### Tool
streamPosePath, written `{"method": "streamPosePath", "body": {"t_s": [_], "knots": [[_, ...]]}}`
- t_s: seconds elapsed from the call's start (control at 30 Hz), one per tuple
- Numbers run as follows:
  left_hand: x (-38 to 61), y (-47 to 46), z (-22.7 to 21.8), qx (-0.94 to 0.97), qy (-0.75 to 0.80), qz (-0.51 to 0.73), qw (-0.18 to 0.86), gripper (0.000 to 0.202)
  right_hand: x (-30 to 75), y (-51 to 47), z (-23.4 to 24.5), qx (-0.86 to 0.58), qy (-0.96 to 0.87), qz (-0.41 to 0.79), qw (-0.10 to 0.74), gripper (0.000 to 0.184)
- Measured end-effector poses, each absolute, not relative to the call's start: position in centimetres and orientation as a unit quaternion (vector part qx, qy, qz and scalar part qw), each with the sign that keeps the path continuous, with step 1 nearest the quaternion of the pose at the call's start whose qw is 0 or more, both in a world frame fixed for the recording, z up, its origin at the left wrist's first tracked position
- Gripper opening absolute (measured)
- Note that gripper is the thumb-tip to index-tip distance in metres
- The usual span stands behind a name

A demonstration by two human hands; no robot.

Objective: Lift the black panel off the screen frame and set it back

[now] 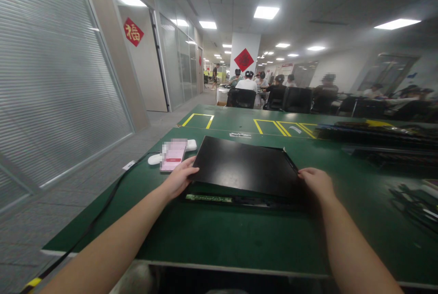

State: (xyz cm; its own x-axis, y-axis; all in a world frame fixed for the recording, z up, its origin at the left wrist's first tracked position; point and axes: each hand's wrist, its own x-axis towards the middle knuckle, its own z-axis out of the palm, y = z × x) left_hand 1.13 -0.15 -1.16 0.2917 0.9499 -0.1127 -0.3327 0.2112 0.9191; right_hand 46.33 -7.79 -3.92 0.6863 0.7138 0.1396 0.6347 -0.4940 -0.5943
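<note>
A thin, black, glossy screen panel [244, 164] is held by its two side edges above the green table. My left hand [181, 177] grips its left edge, thumb over the top face. At the right edge, near a raised dark strip [290, 161], the fingers of my right hand [316, 183] are pinched on the panel. Below the panel's near edge lies a long dark strip with a green circuit board [208, 198] at its left end; part of it is hidden under the panel.
Left of the panel a phone [173, 159] rests near white objects [155, 160]. A black cable [112, 193] crosses the table's left edge. Stacked dark panels [383, 136] and tangled cables [414, 207] lie right. Yellow tape [267, 126] marks the far tabletop [236, 118]. People [247, 83] sit beyond.
</note>
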Motion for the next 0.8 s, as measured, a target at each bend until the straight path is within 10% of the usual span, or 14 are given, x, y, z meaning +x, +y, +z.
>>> {"method": "streamPosePath", "body": {"t_s": [0.8], "knots": [[1.35,-0.27,-0.93,0.420,0.370,0.461,0.688,0.061,46.06,-7.91,-3.53,-0.853,-0.386,0.079,0.342,0.022]]}}
